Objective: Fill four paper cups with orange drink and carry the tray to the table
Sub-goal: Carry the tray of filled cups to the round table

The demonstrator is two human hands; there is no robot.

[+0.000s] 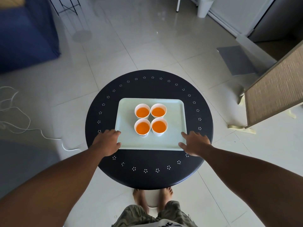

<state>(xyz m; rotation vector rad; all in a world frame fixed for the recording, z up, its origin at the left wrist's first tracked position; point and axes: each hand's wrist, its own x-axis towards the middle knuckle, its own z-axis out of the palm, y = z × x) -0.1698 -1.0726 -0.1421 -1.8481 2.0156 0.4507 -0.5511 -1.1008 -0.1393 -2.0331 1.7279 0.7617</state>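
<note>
A pale green tray (pixel 127 112) lies flat on the round dark table (pixel 147 174). Several white paper cups (pixel 142 111) stand in a tight square at the tray's middle, each holding orange drink. My left hand (pixel 107 142) rests at the tray's near left corner, its fingers and thumb touching the rim. At the near right corner my right hand (pixel 195 143) lies with fingers spread and loosely straight, the fingertips against the rim. Neither hand is curled round the tray.
The table has a ring of small white flower marks and stands on a pale tiled floor. A woven panel (pixel 275 89) leans at the right, a blue sofa (pixel 24 33) sits far left, and a white cable (pixel 19 122) trails on the floor. My bare feet (pixel 152 199) are under the table's near edge.
</note>
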